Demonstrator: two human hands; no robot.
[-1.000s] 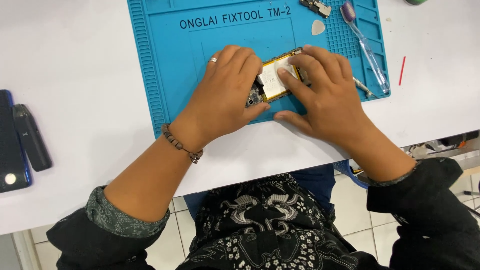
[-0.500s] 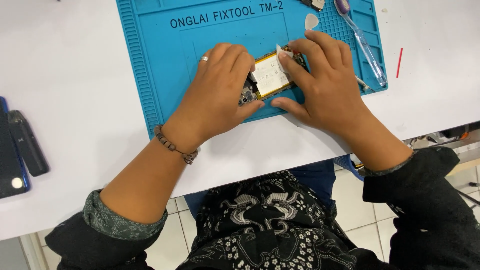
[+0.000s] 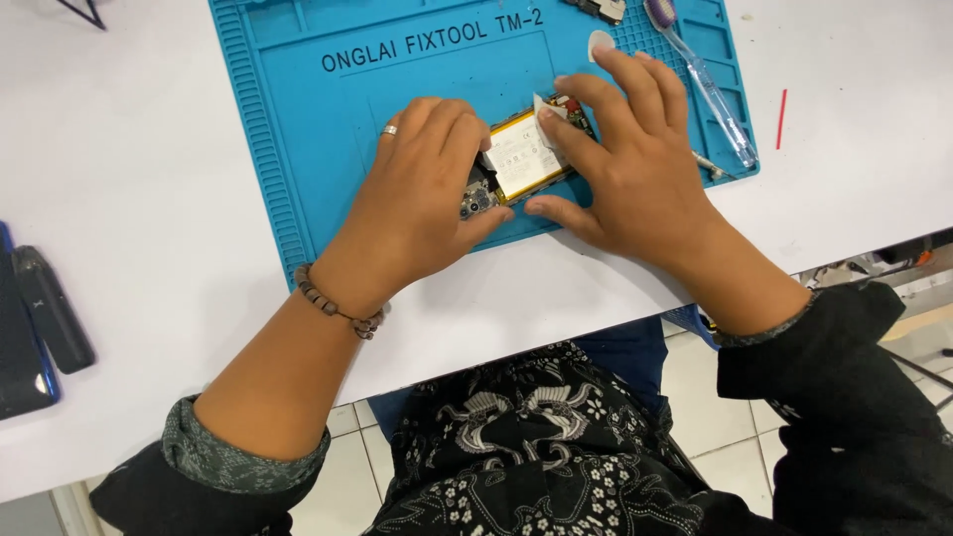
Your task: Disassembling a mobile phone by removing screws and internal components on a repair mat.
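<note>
An opened phone (image 3: 516,164) with a yellow-edged white battery lies on a blue silicone repair mat (image 3: 298,149). My left hand (image 3: 422,189), with a ring and a bead bracelet, presses down on the phone's left end beside the camera module. My right hand (image 3: 625,164) covers its right end, thumb at the near edge and a fingertip on a white tab lifted off the battery. Most of the phone is hidden under both hands.
A clear blue-tipped tool (image 3: 710,84), a white pick (image 3: 601,43) and a small part (image 3: 599,8) lie at the mat's far right. A red stick (image 3: 780,117) rests on the white table (image 3: 129,199). Two dark devices (image 3: 40,318) sit at the left edge.
The view has shifted slightly. My right fingers have moved along the battery and the white tab now stands up more; both hands stay on the phone.
</note>
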